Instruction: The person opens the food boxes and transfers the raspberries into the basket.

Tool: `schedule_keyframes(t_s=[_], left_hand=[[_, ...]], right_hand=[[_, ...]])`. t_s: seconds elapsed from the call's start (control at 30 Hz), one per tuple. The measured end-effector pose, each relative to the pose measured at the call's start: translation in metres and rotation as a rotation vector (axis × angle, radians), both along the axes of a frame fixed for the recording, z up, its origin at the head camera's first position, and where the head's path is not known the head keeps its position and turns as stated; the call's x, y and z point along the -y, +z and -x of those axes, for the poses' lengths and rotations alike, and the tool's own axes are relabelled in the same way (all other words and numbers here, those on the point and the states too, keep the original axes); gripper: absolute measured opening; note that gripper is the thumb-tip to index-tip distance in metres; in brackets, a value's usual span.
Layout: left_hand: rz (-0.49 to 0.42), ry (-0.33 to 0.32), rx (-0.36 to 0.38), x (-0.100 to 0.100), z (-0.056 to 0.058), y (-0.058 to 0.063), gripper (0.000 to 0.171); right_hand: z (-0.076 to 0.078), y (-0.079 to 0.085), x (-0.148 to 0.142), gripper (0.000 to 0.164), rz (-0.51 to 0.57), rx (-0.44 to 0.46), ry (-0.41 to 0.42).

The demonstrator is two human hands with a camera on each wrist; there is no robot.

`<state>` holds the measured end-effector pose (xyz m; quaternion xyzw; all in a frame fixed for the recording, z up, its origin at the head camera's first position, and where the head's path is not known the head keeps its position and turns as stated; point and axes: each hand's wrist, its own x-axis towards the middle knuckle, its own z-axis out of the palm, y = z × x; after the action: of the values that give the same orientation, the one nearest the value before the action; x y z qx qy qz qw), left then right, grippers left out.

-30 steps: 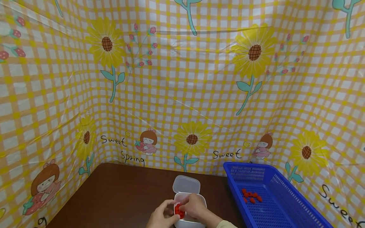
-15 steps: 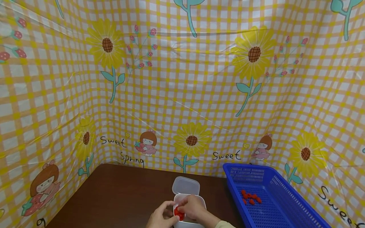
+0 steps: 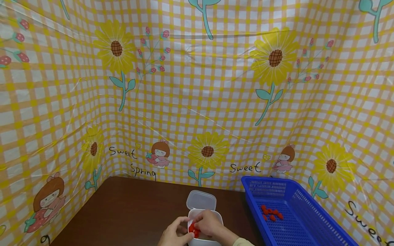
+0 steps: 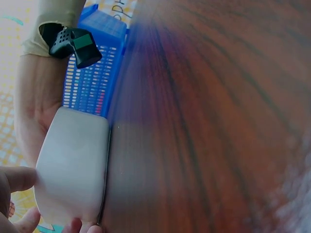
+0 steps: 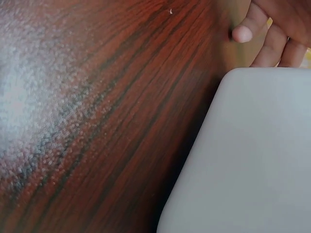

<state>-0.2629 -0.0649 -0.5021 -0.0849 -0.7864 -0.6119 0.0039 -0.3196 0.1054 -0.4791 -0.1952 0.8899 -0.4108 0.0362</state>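
Note:
My left hand holds the left side of a white lidded box, thumb and fingers at its rim. Several small red pieces lie along the left inside of that box; their exact kind is hard to make out. Reaching in from the right, my right hand has its fingers bent down at the red pieces and seems to pinch one, with the fingertips partly hidden. The left wrist view shows the box's outer wall with left fingers at its end. In the right wrist view the wall blocks the inside.
Behind the box lies its translucent lid, swung back on the dark wooden table. To the right stands a blue plastic basket with several red pieces in it. Checked cloth walls enclose the table.
The right fingers shift slightly among the red pieces, which change position a little inside the box. Left hand, box and basket stay in place.

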Motion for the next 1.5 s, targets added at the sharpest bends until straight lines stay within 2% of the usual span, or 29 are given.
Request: schedule_keyframes(t_s=[0.3,0.53,0.63,0.83,1.23,1.37,1.5], left_hand=[[-0.008,0.002,0.005,-0.001,0.000,0.003,0.044],[-0.019,0.006,0.019,-0.001,-0.001,0.002,0.043],[-0.030,0.004,0.029,-0.002,-0.001,0.002,0.043],[-0.023,0.007,0.022,-0.001,0.000,0.002,0.042],[0.023,0.012,0.036,0.000,0.002,0.000,0.043],[0.021,-0.005,0.060,0.001,0.003,-0.002,0.044],[0.007,-0.010,0.045,0.002,0.004,-0.003,0.044]], right_hand=[[0.002,0.001,-0.002,0.010,0.017,-0.027,-0.004],[0.003,0.001,-0.002,0.011,-0.014,-0.099,-0.014],[0.002,0.004,-0.002,0.013,-0.018,-0.080,-0.025],[0.002,0.021,-0.002,0.009,-0.084,-0.073,-0.063],[0.001,0.055,-0.024,0.011,-0.048,0.004,-0.043],[0.004,0.067,-0.039,0.012,-0.052,0.026,-0.100],[0.010,0.083,-0.055,0.013,-0.067,-0.002,-0.172]])
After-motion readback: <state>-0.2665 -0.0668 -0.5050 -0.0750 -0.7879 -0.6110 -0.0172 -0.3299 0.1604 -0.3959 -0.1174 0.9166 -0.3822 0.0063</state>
